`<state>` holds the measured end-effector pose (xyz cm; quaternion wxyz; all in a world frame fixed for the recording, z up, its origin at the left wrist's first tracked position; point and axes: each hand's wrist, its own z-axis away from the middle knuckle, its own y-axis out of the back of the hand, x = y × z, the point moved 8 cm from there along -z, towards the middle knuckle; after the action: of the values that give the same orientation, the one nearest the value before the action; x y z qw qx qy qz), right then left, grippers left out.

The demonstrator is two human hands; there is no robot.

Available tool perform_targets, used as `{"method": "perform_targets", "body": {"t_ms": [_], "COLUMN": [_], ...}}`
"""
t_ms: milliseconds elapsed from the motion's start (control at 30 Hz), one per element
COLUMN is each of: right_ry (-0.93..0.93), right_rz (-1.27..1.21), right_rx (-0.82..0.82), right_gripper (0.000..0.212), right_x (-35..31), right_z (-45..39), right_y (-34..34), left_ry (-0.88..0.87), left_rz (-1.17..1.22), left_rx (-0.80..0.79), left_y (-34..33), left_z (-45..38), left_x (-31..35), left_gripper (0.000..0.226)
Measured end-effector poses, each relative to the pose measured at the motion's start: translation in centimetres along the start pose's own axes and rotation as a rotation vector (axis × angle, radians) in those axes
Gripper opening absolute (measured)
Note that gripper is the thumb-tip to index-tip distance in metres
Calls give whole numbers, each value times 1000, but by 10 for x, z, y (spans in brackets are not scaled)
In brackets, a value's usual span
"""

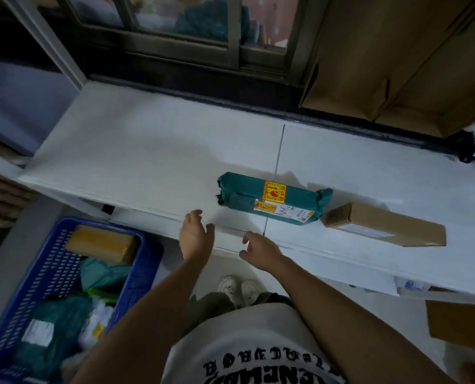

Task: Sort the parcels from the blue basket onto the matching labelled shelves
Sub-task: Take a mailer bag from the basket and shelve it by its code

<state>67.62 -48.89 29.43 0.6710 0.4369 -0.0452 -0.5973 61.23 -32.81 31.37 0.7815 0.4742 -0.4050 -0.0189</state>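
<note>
A white shelf point(147, 151) is spanning the middle of the frame, its left half lying bare. The blue basket point(23, 295) is sitting lower left, holding parcels. A green parcel point(272, 199) and a brown box point(383, 223) are lying near the shelf's front edge, right of centre. The left hand point(196, 235) and right hand point(260, 249) are hovering empty at that edge, fingers loose.

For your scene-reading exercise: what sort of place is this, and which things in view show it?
Probably a parcel sorting or storage room. A white shelf holds a teal wrapped parcel with a shipping label beside a long cardboard box, and a blue basket on the floor holds more parcels.
</note>
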Motion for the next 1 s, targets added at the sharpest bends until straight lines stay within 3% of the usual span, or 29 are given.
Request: {"method": "perform_targets", "body": {"t_ms": [167, 300, 700, 867, 1000], "right_ry": [425, 611, 1144, 1221, 1123], "right_rz": [748, 982, 1204, 1315, 1297], "right_rx": [3, -40, -210, -234, -281], "right_gripper": [47, 52, 51, 41, 46], "right_x": [-62, -94, -211, -246, -272], "right_z": [-9, -7, 63, 81, 76], "right_y": [-11, -36, -159, -210, -244], "left_ry": [83, 152, 662, 757, 834], "left_rz": [-383, -629, -486, -408, -364], "left_rx": [-210, -246, -64, -7, -16], "left_y": [-8, 12, 81, 102, 125], "left_z": [41, 76, 208, 244, 268], "left_x": [-47, -82, -194, -239, -286], "left_gripper": [53, 52, 55, 49, 42]}}
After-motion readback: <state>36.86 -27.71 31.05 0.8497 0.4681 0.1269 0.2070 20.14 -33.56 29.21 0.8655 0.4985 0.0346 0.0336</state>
